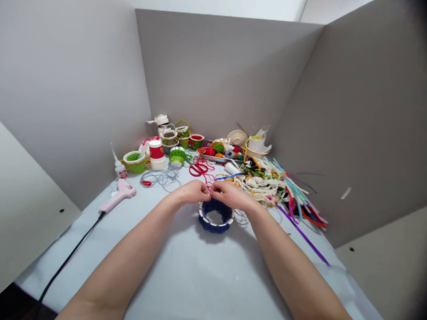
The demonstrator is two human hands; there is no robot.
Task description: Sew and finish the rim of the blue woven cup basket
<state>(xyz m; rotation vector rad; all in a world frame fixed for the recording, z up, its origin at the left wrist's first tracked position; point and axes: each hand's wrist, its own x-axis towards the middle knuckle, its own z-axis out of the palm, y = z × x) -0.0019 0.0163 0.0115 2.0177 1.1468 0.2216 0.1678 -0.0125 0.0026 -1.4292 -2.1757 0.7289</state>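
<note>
Blue and scalloped, with a rim picked out in white, the small bowl point(214, 229) stands on the surface point(197, 282) straight in front of the person, and both hands meet at its far edge. The left grip point(193, 192) and the right grip point(227, 193) have their fingers curled in and their tips almost touching each other; I cannot tell whether either is pinched on the rim, on a fine strand or on nothing. For close work like this, it would likely pay to let one hand steady the rim while the other does the fine moving, with light pressure so the edge is not pulled out of shape. Leaving the wrists low should help keep the fingertips steady. Red yarn point(209, 177) runs to just behind the fingers, and a loose grey cord point(242, 218) curls just beside the bowl near the right wrist; both could snag, so easing them aside seems wise. The red-handled scissors point(199, 169) lie near, beyond the left hand, while the pink glue gun point(117, 198) rests well apart to the left, its nozzle best kept clear of the forearm.
</note>
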